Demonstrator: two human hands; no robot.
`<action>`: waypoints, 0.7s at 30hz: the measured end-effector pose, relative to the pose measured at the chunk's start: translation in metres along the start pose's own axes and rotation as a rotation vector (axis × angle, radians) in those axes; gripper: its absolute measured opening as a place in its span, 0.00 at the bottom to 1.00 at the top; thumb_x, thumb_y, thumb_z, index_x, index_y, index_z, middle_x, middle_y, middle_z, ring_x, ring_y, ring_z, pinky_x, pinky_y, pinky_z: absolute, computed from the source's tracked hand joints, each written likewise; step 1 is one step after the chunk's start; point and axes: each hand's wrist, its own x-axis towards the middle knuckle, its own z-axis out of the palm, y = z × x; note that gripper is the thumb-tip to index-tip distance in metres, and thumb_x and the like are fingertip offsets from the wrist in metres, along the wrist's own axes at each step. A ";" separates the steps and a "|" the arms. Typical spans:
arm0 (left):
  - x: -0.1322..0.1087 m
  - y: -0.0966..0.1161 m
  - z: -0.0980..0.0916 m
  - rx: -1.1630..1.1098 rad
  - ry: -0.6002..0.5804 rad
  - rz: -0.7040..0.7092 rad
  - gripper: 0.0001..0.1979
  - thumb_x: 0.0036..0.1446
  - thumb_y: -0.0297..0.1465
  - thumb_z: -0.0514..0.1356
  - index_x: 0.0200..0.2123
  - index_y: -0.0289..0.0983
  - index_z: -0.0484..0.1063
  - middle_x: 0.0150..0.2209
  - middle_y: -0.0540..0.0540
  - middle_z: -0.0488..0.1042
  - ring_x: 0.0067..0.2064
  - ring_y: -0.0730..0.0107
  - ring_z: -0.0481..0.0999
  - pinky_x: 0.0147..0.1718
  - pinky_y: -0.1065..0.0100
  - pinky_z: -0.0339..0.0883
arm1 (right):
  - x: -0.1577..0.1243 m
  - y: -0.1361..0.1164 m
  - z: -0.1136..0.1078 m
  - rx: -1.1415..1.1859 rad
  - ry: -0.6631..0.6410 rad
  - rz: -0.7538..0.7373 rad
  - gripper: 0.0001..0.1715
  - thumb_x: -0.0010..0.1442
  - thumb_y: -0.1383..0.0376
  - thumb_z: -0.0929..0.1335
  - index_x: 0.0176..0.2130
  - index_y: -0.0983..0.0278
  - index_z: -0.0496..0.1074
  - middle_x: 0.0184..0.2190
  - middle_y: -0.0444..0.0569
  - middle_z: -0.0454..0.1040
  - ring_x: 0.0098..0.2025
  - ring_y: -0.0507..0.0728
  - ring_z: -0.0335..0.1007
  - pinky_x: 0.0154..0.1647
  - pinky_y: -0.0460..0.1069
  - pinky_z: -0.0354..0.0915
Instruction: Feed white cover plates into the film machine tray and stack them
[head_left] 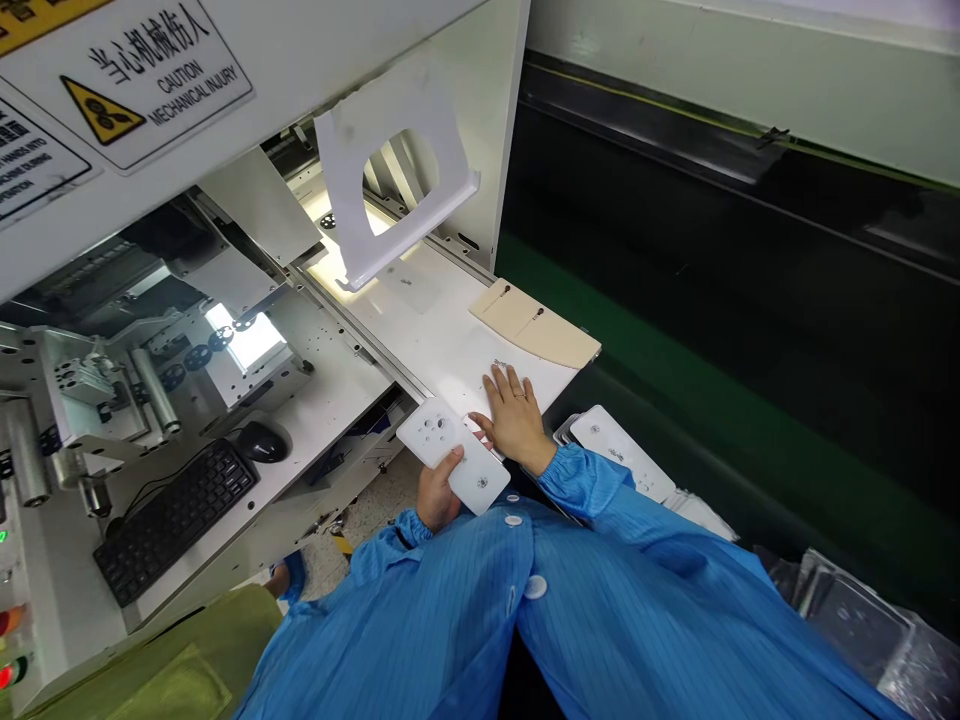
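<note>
My left hand (437, 492) is closed around a white rectangular panel (452, 452) with small round holes, held just off the near end of the white machine table (420, 330). My right hand (514, 415) lies flat on that table with its fingers spread, holding nothing, its thumb next to the panel. Both arms wear blue smock sleeves. A stack of similar white panels (619, 448) sits just right of my right wrist.
A tan plate (534, 325) with two screws lies at the table's far right corner. A white bracket (390, 170) stands over a lit opening in the machine. A black keyboard (176, 518) and mouse (260, 441) rest on a shelf at left. Bagged parts (855, 620) lie at right.
</note>
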 end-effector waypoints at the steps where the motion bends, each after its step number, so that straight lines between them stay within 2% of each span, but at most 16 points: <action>1: 0.000 0.000 0.000 -0.001 0.000 0.000 0.24 0.41 0.32 0.67 0.44 0.31 0.72 0.38 0.37 0.79 0.49 0.46 0.75 0.51 0.48 0.66 | 0.002 0.000 0.000 0.000 -0.006 0.000 0.38 0.61 0.50 0.60 0.62 0.70 0.55 0.66 0.57 0.47 0.68 0.67 0.36 0.64 0.63 0.39; 15: 0.000 0.001 -0.004 0.000 -0.016 0.008 0.29 0.44 0.32 0.66 0.51 0.33 0.67 0.38 0.39 0.79 0.49 0.48 0.75 0.52 0.48 0.65 | 0.009 -0.002 -0.004 0.009 -0.025 0.026 0.39 0.61 0.51 0.60 0.63 0.71 0.54 0.66 0.58 0.46 0.68 0.68 0.34 0.64 0.64 0.38; 19: 0.001 0.000 -0.006 0.007 -0.023 0.007 0.26 0.44 0.33 0.66 0.49 0.32 0.69 0.38 0.38 0.79 0.50 0.48 0.74 0.53 0.49 0.64 | 0.002 -0.005 -0.012 0.046 0.029 -0.006 0.37 0.61 0.52 0.62 0.61 0.71 0.56 0.66 0.58 0.48 0.67 0.68 0.35 0.64 0.64 0.38; 21: 0.001 -0.002 -0.007 0.010 -0.020 0.010 0.24 0.45 0.34 0.65 0.47 0.31 0.70 0.38 0.38 0.79 0.52 0.50 0.73 0.54 0.51 0.64 | -0.010 -0.006 -0.022 0.114 0.085 -0.054 0.32 0.62 0.54 0.61 0.59 0.70 0.60 0.64 0.57 0.53 0.67 0.67 0.40 0.64 0.63 0.43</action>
